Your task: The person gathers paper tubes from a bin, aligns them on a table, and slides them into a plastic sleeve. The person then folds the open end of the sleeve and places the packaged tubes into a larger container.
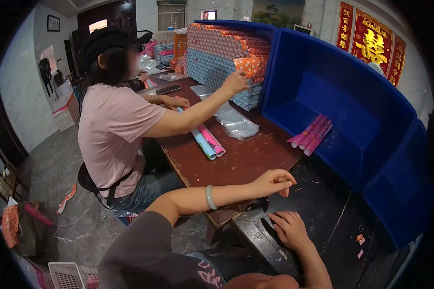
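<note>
My left hand point(273, 183) hovers over the seam between the brown table point(255, 151) and the black table point(323, 212), its fingers loosely curled with nothing visible in them. A pale bangle point(210, 197) circles that wrist. Near the black table's front edge is my right hand point(290, 229), palm down, fingers spread and empty. Beyond both hands, several pink rolls point(313, 135) lie together at the open front of a blue bin point(342, 91).
A co-worker point(118, 115) at the left reaches to an orange roll point(252, 65) on stacked tubes point(207, 62). Near them lie a light-blue roll point(205, 143), a pink roll point(212, 137) and clear plastic bags point(238, 123). Paper scraps point(360, 253) lie at right.
</note>
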